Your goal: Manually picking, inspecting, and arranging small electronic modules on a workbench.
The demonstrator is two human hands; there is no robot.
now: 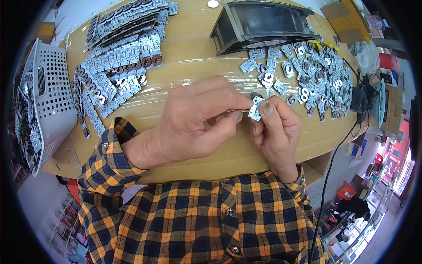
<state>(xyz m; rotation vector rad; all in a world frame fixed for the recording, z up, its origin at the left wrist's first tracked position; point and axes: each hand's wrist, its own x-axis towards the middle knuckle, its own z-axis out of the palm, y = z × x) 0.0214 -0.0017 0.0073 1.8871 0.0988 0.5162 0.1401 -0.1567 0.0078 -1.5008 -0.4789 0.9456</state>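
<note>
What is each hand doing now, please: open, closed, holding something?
Left hand: closed, pinching a thin tool or part; which one cannot be told.
Right hand: closed, pinching a small metal plate between thumb and fingers.

- Bright, even overhead light with soft shadows under the hands.
- Mild glare on the metal plates point(307, 75).
- Strong fisheye bending and black vignette at the rim.
- Centre sharp.
</note>
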